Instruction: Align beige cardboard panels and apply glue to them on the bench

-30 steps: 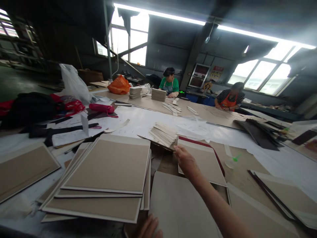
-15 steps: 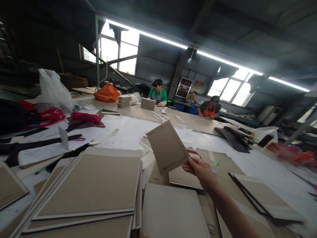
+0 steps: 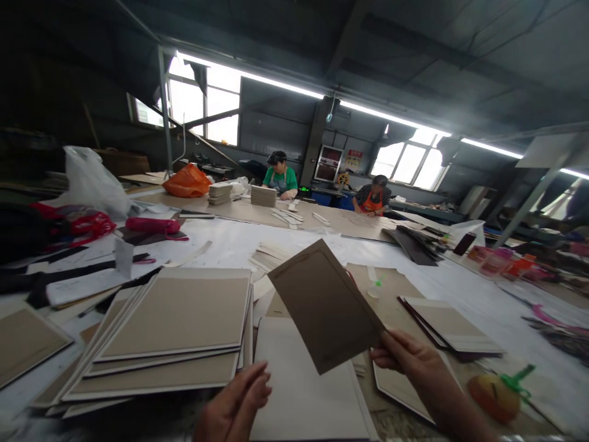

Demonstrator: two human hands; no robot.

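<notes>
My right hand [image 3: 409,356] pinches the lower right corner of a rectangular grey-brown cardboard panel [image 3: 324,307]. The panel is held tilted in the air over a pale sheet-topped stack [image 3: 308,393]. At the bottom centre, my left hand [image 3: 237,402] is empty, its fingers half stretched and loosely curved. It is between that pale stack and a pile of larger light-edged cardboard panels [image 3: 177,313] on the left. Behind the held panel, part of a brown sheet [image 3: 391,279] shows, with a small green-tipped bottle [image 3: 375,290] on it.
More panels lie at right [image 3: 453,325] and far left [image 3: 27,337]. A round orange-brown container with a green top [image 3: 494,396] stands by my right forearm. Across the white table [image 3: 221,236], one person in green [image 3: 280,175] and another in an orange apron [image 3: 372,199] work. An orange bag [image 3: 188,180] lies at back left.
My right hand has brought the cardboard panel nearer and lower. My left hand has come up into view from the bottom edge. The camera view has shifted right.
</notes>
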